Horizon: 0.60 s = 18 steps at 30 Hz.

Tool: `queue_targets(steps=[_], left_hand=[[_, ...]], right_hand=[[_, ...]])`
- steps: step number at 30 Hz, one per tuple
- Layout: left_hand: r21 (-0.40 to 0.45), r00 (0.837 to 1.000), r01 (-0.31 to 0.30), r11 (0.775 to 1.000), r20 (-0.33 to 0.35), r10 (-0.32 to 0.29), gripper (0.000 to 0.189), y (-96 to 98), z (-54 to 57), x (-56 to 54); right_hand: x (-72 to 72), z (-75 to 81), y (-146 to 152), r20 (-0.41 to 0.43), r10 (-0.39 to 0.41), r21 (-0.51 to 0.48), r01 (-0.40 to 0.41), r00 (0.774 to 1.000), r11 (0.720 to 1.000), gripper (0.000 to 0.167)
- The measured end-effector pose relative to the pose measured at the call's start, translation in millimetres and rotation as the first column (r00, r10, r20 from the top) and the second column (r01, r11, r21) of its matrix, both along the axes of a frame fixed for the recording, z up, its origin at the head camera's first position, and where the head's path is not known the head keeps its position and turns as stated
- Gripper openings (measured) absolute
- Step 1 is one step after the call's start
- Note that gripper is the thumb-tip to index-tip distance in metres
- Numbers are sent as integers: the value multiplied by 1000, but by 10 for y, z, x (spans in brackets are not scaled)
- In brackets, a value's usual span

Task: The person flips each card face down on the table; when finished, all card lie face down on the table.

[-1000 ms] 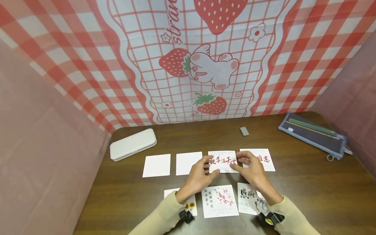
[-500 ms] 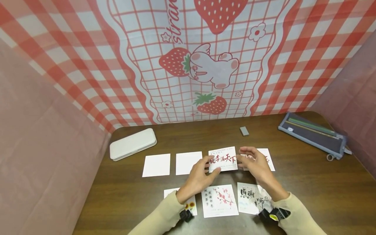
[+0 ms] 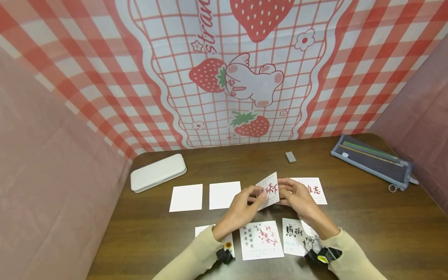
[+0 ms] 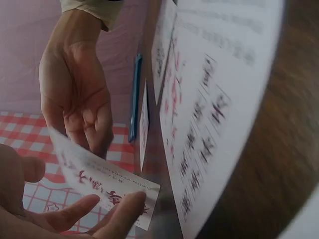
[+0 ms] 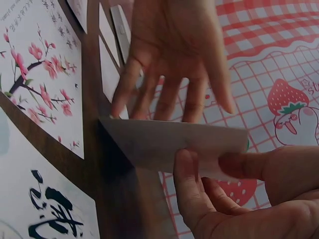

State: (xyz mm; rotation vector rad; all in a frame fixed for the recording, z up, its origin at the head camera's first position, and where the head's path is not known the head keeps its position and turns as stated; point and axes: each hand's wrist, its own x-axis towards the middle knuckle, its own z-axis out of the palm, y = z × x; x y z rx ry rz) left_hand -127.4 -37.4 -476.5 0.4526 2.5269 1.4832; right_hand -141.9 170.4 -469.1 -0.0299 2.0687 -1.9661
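A white card with red calligraphy [image 3: 271, 190] is tilted up off the table between my two hands. My left hand [image 3: 244, 206] grips its left side, thumb and fingers over the printed face in the left wrist view. Curled fingers of my right hand [image 3: 302, 198] hold it from the right. On the plain back [image 5: 149, 142], right fingertips show in the right wrist view. Exact contact on the hidden sides cannot be made out. Below lies a blossom card [image 3: 262, 241]; another red-lettered card [image 3: 315, 190] is beside the right hand.
Two blank white cards [image 3: 186, 197] lie to the left. A sunflower card [image 3: 229, 245] and a black-calligraphy card [image 3: 294, 237] are partly under the wrists. Farther back are a white case [image 3: 159, 172], a small grey block [image 3: 290, 157] and a blue mesh pouch [image 3: 371, 161].
The red-calligraphy card has risen from flat and turned so its face angles toward the left. My right hand has shifted in behind its right edge; the left has moved slightly right.
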Motion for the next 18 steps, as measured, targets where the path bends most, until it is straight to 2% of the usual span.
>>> queue_targets(steps=[5, 8, 11, 14, 18], left_hand=[[151, 996, -9, 988, 88, -4, 43, 36, 34, -2], [278, 989, -30, 960, 145, -11, 43, 53, 45, -12], [364, 985, -68, 929, 173, 4, 41, 58, 48, -24], [409, 980, -112, 906, 198, 32, 38, 46, 45, -29], [417, 982, -142, 898, 175, 73, 31, 10, 49, -30]], right_hand=[[23, -36, -70, 6, 29, 0, -29, 1000, 1000, 44], [33, -54, -104, 0, 24, 28, -24, 1000, 999, 48], [46, -55, -125, -10, 5, 84, -4, 1000, 996, 53], [63, -53, -133, -31, -7, 171, 12, 999, 985, 57], [78, -58, -129, -50, -41, 294, 54, 998, 954, 64]])
